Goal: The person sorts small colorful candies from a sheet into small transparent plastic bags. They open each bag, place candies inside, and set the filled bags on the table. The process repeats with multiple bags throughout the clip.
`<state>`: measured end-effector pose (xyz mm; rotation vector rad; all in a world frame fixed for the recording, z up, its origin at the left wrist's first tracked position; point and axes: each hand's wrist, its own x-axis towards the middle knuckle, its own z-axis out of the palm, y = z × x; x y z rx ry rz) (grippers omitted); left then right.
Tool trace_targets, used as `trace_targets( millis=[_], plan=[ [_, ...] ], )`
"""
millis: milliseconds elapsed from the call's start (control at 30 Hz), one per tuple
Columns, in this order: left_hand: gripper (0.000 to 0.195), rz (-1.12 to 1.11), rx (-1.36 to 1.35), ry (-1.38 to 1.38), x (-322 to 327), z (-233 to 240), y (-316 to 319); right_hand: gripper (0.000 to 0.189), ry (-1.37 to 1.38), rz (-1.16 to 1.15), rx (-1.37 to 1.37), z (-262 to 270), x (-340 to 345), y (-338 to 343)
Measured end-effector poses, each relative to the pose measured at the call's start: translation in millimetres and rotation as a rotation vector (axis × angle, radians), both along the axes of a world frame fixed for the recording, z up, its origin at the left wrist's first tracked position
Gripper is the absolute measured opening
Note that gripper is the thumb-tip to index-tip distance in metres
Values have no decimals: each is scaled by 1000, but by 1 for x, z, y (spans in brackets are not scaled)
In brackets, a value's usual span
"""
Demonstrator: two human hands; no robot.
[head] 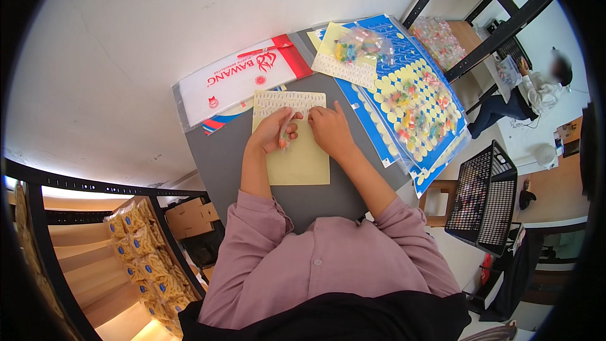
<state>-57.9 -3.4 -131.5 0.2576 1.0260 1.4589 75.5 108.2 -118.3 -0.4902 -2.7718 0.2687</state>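
My left hand [273,131] grips a small clear plastic bag of colourful candy [284,141] above a pale yellow sheet of small white labels [298,168]. The labels bear tiny print and fill the sheet's far part; its near part is bare yellow backing. My right hand [330,129] is at the sheet's right side, over the label rows, with one finger raised and the others curled. Whether a label is between those fingers is too small to tell. The sheet lies on a dark grey table [303,203].
A white and red BAWANG plastic packet [236,87] lies along the wall. Blue sticker sheets [378,99] carry bagged candy [416,118] and another label sheet [348,68]. A black basket [483,199] stands right; bagged snacks [147,260] stand left. A person [539,87] sits far right.
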Motion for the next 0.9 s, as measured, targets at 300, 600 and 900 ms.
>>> trace_targets(
  millis=[300,600,900],
  plan=[
    [34,-13,-5,9,0,4,-1,6,-90,32,-109,10,6,2],
    [34,-7,-7,15,0,0,0,2,-9,73,-175,12,11,2],
    [33,-3,16,9,0,2,-1,11,-19,88,-220,14,15,4]
  ],
)
